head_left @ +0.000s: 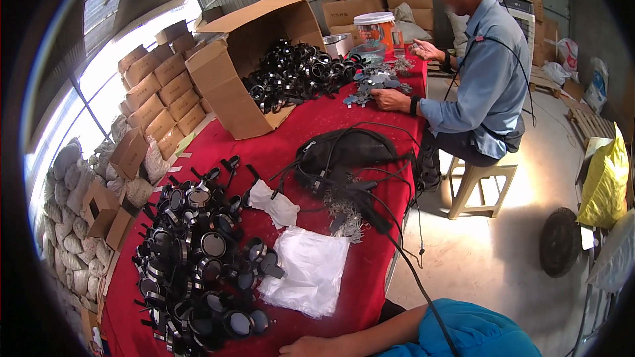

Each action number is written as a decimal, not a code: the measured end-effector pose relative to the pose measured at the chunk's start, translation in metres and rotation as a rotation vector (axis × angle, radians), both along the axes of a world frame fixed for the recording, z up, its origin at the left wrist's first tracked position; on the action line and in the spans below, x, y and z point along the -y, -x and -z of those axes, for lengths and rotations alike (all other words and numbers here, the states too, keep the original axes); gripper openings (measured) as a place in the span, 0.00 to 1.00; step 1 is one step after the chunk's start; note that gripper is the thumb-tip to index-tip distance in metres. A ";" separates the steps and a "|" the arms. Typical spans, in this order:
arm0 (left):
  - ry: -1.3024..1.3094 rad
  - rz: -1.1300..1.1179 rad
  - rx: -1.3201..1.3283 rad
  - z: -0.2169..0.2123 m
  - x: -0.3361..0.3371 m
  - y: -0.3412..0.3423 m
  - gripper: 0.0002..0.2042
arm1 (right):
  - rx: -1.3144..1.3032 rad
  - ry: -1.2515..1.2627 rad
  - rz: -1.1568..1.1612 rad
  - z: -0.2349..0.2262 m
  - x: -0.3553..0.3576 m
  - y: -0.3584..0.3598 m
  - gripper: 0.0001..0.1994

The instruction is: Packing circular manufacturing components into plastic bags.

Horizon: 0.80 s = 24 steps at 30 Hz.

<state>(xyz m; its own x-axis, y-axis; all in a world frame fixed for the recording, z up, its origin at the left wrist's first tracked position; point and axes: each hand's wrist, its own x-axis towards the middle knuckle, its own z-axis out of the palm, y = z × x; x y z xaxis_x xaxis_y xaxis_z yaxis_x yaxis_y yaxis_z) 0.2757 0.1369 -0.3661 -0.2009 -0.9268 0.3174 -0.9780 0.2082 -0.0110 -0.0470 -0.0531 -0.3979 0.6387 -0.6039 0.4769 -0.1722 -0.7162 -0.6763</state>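
My right hand [307, 346] lies at the lower edge, low over the red-covered table [357, 271], its fingers mostly cut off. What it holds, if anything, is hidden. Its bare forearm runs out of a blue sleeve [463, 330]. My left hand is out of the picture. Closest to the right hand are a stack of thin white plastic bags [307, 274] and a big heap of black round parts with shiny metal bands and grey discs [211, 244]. A crumpled white cloth or bag [274, 205] sits behind the stack, and beside it lie tangled small wire pieces [345, 217].
A black bag with cables [344, 152] lies mid-table; one cable runs toward me. Beyond, an open carton [231, 86] spills more black parts. A co-worker [476, 79] on a stool [479, 185] handles grey flat pieces [380, 82]. Cartons [162, 89] and sacks [73, 211] are piled left.
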 end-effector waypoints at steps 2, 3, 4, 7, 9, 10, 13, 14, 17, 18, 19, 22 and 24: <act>-0.005 -0.006 -0.007 -0.001 0.001 0.001 0.28 | -0.022 -0.010 0.008 -0.002 0.000 0.001 0.08; -0.019 -0.011 -0.010 -0.001 0.002 0.001 0.28 | -0.045 -0.018 0.013 -0.003 0.000 0.001 0.08; -0.032 -0.016 -0.014 -0.002 0.002 0.002 0.28 | -0.045 -0.020 0.011 -0.003 0.000 0.001 0.08; -0.020 -0.021 -0.006 -0.002 0.004 0.004 0.28 | 0.005 -0.022 0.012 -0.001 0.001 0.001 0.08; 0.006 -0.014 -0.006 0.001 0.003 0.001 0.28 | -0.014 -0.064 -0.004 -0.002 0.000 0.000 0.08; 0.032 -0.011 -0.005 0.002 0.002 0.001 0.28 | -0.015 -0.061 0.000 -0.003 0.000 0.001 0.08; 0.089 0.048 -0.002 0.003 0.004 0.001 0.27 | 0.027 -0.050 -0.008 -0.004 -0.001 0.002 0.08; 0.091 0.050 -0.002 0.001 0.004 0.001 0.27 | 0.015 -0.058 -0.008 -0.004 -0.001 0.001 0.08; 0.047 0.039 0.020 -0.004 0.002 0.004 0.27 | 0.026 -0.066 -0.014 -0.003 -0.001 0.001 0.08; 0.036 0.028 0.023 -0.005 0.001 0.004 0.27 | 0.051 -0.065 -0.020 -0.003 -0.001 0.002 0.08; 0.025 0.020 0.026 -0.005 0.002 0.005 0.27 | 0.049 -0.065 -0.017 -0.003 -0.001 0.002 0.08; 0.011 0.050 0.023 -0.006 0.011 0.005 0.28 | 0.040 -0.043 0.021 -0.004 -0.002 0.006 0.08; 0.008 0.041 0.021 -0.011 0.011 0.011 0.28 | 0.029 -0.049 0.012 -0.004 -0.002 0.005 0.08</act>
<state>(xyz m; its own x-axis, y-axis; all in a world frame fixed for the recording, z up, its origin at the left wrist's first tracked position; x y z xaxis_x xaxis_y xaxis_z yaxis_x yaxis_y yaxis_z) 0.2652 0.1261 -0.3547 -0.2455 -0.9151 0.3198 -0.9681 0.2483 -0.0328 -0.0518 -0.0513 -0.3942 0.6175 -0.6347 0.4647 -0.1602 -0.6798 -0.7157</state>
